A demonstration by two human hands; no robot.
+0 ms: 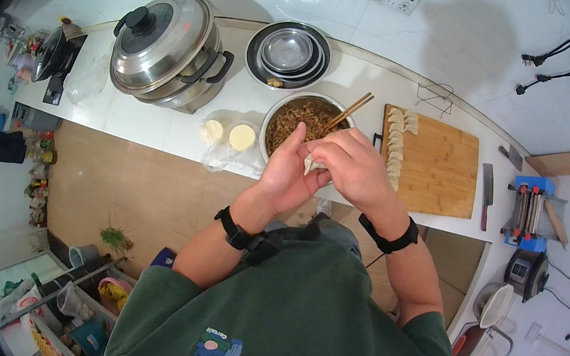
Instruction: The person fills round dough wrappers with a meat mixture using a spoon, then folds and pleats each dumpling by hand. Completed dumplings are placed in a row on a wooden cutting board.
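Note:
A partly folded dumpling (313,165) is between my two hands, above the front rim of a metal bowl of minced filling (298,125). My left hand (289,170) cups it from below, palm up and thumb raised. The fingers of my right hand (355,169) pinch its upper edge and hide part of it. Wooden chopsticks (351,111) lean in the filling. To the right, finished dumplings (395,145) stand in a row and a short second row along the left side of a wooden cutting board (441,168). Two stacks of round wrappers (242,137) lie on clear plastic, left of the bowl.
A large lidded steel steamer pot (166,50) stands at the left, near nested metal bowls (287,51). Right of the board lie a kitchen knife (486,194) and a cleaver (512,155). Beyond them are a blue-ended roller machine (530,212) and an electric cooker (525,274).

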